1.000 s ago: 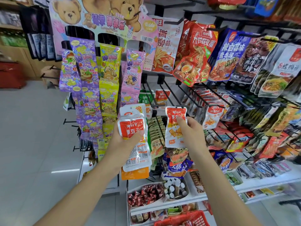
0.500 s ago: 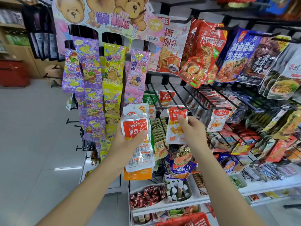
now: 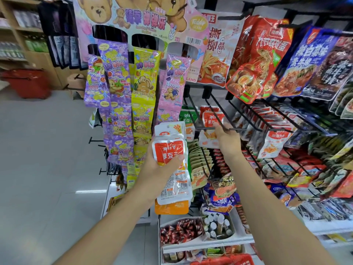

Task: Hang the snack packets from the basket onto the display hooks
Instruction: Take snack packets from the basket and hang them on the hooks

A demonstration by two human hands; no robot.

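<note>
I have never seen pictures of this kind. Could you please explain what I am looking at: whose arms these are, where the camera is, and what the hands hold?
There is no machine here. A person wears one wide-angle camera on the head, so you look forward and down along their two bare arms in a shop. The left hand grips a stack of white-and-red snack packets. The right hand pinches one such packet by its top, at the tip of a black wire hook; whether it is already on the hook I cannot tell. Many other snacks hang around, such as strips of bear sweets. Below, a white shelf carries small items, and a red basket shows at the bottom edge.
</note>
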